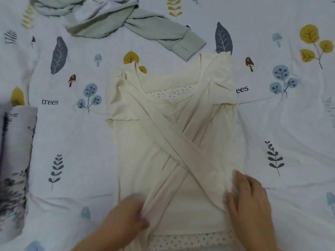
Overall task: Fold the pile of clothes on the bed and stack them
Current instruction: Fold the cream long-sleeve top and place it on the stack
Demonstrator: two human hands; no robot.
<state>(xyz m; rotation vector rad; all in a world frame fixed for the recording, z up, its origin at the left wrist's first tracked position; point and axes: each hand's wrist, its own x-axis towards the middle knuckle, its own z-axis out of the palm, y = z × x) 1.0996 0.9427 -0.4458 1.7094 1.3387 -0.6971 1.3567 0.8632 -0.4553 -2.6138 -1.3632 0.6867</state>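
Cream long-sleeved top [174,134] flat mid-bed [72,133], sleeves crossed over its front, floral lining showing at neck and hem. Left hand [125,216] pinches one cuff; right hand [248,198] presses flat, fingers spread.

Soft even light, faint shadows, blurred edges

Both forearms reach in from below, left hand [126,213] with fingers curled and pinching, right hand [248,198] lying flat, palm down, fingers straight and together.
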